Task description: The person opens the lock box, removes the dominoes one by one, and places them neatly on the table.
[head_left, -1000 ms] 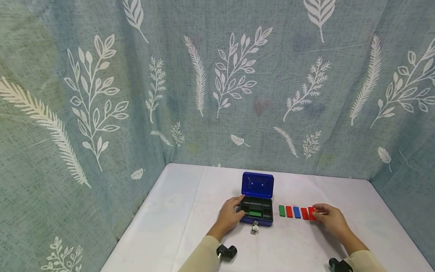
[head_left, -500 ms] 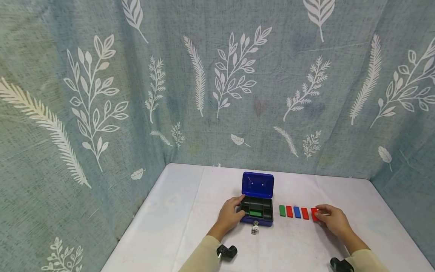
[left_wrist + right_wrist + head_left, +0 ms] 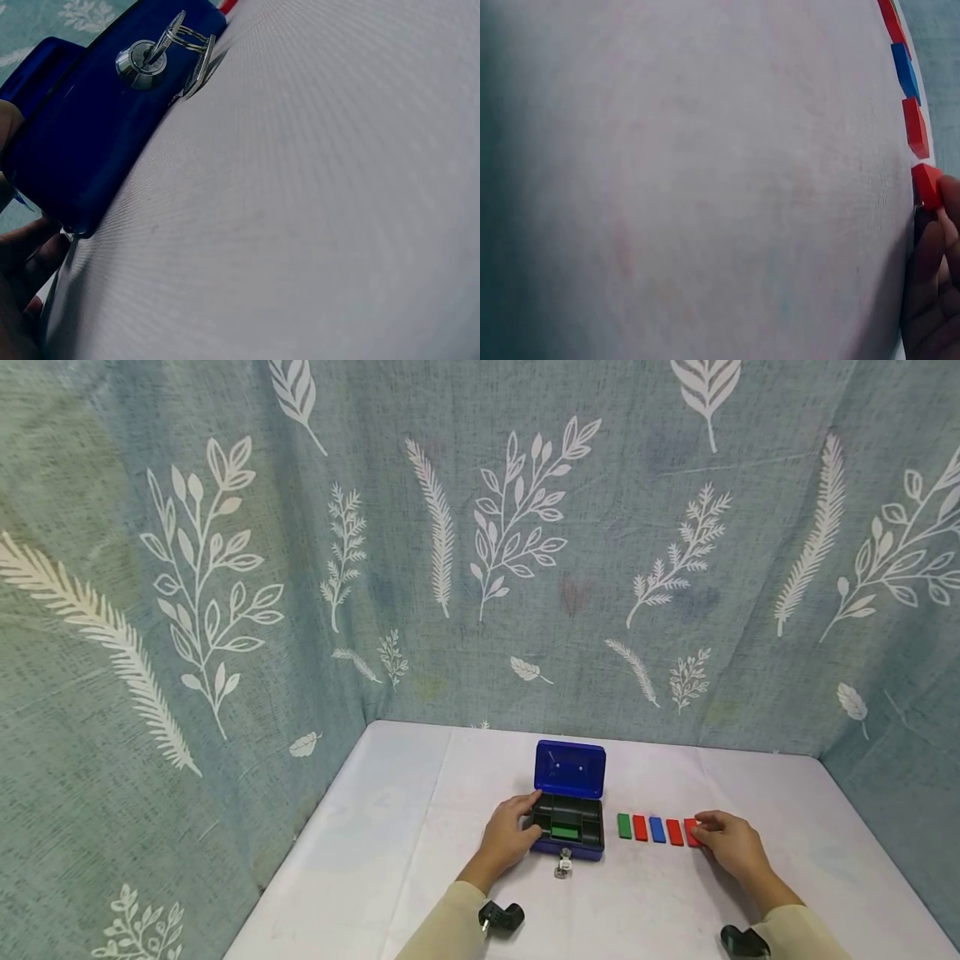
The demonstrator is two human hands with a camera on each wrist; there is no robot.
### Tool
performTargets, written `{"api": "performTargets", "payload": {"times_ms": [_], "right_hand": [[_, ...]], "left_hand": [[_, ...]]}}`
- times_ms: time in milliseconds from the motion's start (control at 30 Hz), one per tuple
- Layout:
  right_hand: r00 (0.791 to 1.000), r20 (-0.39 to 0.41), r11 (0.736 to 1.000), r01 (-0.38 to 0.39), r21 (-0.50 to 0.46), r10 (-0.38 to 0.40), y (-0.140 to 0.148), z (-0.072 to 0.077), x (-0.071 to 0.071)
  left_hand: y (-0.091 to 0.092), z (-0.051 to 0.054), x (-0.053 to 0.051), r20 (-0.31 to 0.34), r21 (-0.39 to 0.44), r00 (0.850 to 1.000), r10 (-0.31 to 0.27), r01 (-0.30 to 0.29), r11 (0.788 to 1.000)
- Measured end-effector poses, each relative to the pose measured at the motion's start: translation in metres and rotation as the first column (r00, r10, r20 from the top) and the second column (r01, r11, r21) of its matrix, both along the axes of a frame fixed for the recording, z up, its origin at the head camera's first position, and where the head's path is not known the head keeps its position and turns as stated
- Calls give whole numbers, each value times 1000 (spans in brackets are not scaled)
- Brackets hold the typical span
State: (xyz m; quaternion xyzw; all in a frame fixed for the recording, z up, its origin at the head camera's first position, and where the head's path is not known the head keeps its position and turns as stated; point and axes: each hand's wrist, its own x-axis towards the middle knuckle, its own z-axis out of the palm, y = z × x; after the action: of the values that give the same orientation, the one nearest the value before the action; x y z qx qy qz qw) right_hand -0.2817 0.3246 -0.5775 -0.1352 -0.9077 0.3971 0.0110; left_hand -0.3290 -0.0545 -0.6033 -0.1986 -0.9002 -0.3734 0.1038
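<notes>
A small blue cash box (image 3: 567,853) stands with its lid (image 3: 570,768) raised, showing a black compartment tray (image 3: 573,810). A green block (image 3: 564,832) lies in a front compartment. My left hand (image 3: 507,837) holds the box by its left side, thumb near the front corner and a finger near the back one. To the right, my right hand (image 3: 733,843) pinches a red block (image 3: 692,832) at the row's right end, partly hidden by its fingers. Leftward run another red block (image 3: 675,832), a blue block (image 3: 657,830), a red block (image 3: 640,828) and a green block (image 3: 624,826).
Keys (image 3: 196,56) on a ring hang from the lock (image 3: 141,64) on the box's front. A white cloth covers the table (image 3: 405,827). Behind it hangs a leaf-patterned curtain (image 3: 525,610). Black wrist cameras sit at both sleeves.
The rightmost red block, in my right hand, slid right, away from its red neighbour, then slightly back left. A narrow gap now shows between them. My left hand stayed on the cash box.
</notes>
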Motion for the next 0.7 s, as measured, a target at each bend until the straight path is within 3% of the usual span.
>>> {"api": "performTargets", "payload": {"times_ms": [333, 567, 700], "right_hand": [[999, 26, 998, 35, 61, -37, -7, -1, -3], [999, 2, 994, 38, 106, -38, -12, 2, -3], [999, 5, 991, 41, 127, -42, -14, 2, -2]], "left_hand": [[0, 1, 1, -10, 7, 1000, -6, 6, 1000], [0, 1, -1, -27, 12, 1000, -5, 6, 1000], [0, 0, 0, -7, 9, 1000, -1, 2, 1000]]}}
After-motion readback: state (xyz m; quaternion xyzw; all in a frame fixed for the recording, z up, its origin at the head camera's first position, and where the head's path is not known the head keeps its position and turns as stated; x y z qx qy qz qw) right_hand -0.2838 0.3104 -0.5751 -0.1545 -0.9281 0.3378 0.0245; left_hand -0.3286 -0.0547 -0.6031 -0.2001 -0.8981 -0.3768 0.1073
